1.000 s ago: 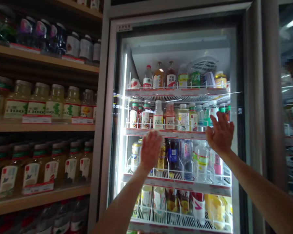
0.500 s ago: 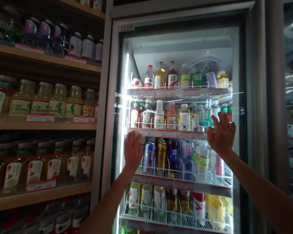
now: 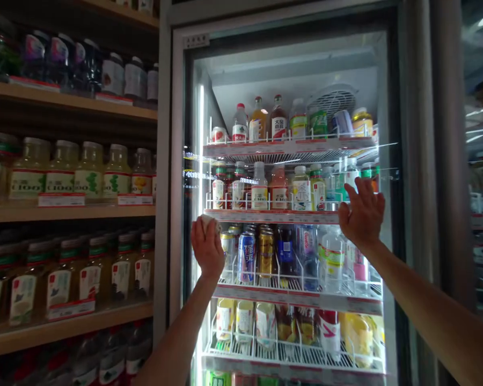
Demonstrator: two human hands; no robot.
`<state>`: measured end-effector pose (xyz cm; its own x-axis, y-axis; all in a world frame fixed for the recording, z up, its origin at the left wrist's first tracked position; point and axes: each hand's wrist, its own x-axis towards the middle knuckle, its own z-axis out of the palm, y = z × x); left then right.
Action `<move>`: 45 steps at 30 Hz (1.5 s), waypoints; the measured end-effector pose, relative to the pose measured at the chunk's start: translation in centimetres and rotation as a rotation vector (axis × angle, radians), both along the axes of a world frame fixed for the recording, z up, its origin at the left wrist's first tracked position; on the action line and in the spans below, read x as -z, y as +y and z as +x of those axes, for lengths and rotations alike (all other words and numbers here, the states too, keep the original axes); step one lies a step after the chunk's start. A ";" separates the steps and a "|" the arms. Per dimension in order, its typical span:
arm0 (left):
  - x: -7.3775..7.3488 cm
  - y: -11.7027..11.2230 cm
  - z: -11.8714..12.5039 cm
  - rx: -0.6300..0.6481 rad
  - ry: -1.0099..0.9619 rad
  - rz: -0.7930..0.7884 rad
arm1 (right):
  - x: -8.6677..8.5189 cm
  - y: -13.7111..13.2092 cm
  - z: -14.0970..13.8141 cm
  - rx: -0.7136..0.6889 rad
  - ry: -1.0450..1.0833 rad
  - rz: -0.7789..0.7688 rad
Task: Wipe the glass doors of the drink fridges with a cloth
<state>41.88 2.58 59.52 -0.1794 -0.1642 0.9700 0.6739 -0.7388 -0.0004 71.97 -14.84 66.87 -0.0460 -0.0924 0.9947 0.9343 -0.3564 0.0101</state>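
My left hand (image 3: 207, 247) presses a pale, crumpled cloth (image 3: 209, 221) against the glass of a lit drinks fridge door (image 3: 261, 69), near its left edge. The fingers curl over the cloth, and part of it is covered by them. Farther right, my right hand (image 3: 361, 210) is raised at the glass with its fingers spread and nothing in it. Whether the palm touches the glass cannot be told. Behind the door, drink cans (image 3: 246, 256) and bottles (image 3: 279, 187) stand on wire shelves (image 3: 293, 292).
Wooden shelves (image 3: 68, 213) with rows of bottled drinks (image 3: 59, 284) line the left side. A metal frame post (image 3: 163, 161) separates them from the fridge. Another glass-fronted cooler (image 3: 481, 230) stands at the right edge. Light reflections cross the glass.
My left hand has moved left with the cloth, toward the door's left edge, and is less blurred. My right hand stays spread at nearly the same place. The view has shifted slightly.
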 end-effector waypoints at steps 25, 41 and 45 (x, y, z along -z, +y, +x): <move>-7.2 -1.1 4.0 0.083 0.250 0.067 | 1.6 -0.8 0.4 0.063 -0.062 -0.066; -13.5 -0.7 4.6 0.099 -0.047 -0.029 | 2.4 0.2 0.7 0.040 -0.064 0.012; -11.2 -4.3 9.3 0.082 0.632 0.296 | 2.3 0.0 0.6 0.032 -0.085 0.016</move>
<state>51.20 -1.72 70.70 0.3810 -0.4473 0.8092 0.4204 -0.6956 -0.5825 72.61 -14.87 64.55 -0.1330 -0.1050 0.9855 0.9184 -0.3870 0.0827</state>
